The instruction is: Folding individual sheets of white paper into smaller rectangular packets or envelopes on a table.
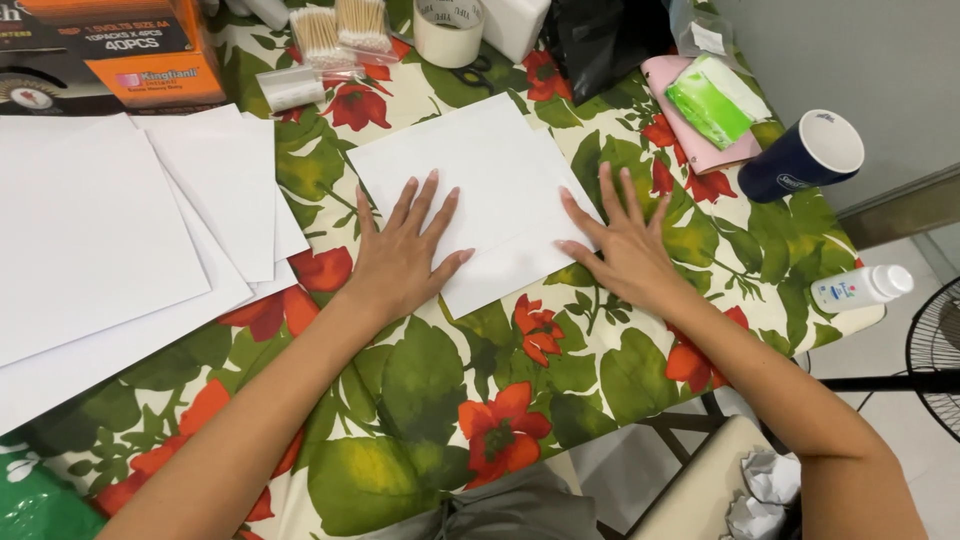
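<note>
Both hands flat on the folded sheet

Your left hand (402, 258) and right hand (625, 250) lie apart, fingers spread, pressing the white folded paper sheet (470, 190) mid-table on the floral tablecloth (450, 400); 1 fold is made, with blank white sheets (110, 230) stacked left.

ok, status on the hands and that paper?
Left hand and right hand flat, fingers spread, pressing the white sheet. Sheet lies on the floral tablecloth. Paper stack sits left, apart.

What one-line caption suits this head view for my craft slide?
Both hands, left and right, press flat on a white sheet on a floral tablecloth, beside loose paper.
</note>
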